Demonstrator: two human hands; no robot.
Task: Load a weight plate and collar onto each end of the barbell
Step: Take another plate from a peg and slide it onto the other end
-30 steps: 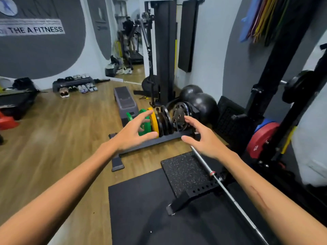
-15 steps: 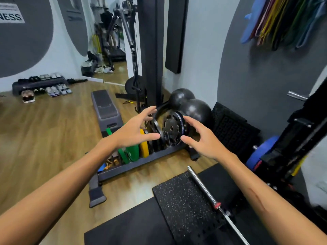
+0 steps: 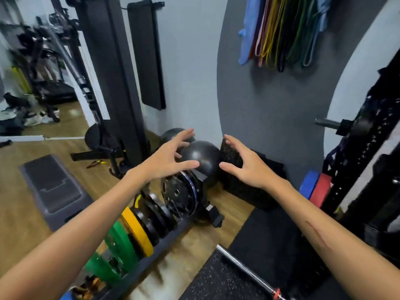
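A floor rack holds upright plates: green plates, a yellow plate, thin black plates and a large black plate with holes at the far end. My left hand and my right hand hover above that large plate, fingers spread, holding nothing. The bare steel end of the barbell lies on a speckled rubber mat at the bottom, with a red ring near the frame's edge.
Two black exercise balls and stacked black foam mats sit by the wall behind the rack. A grey step platform lies left. A black squat rack with blue and red plates stands right. Resistance bands hang above.
I have come closer to the plate rack and the view has swung right. Both open hands have moved forward and now hover over the large black plate.
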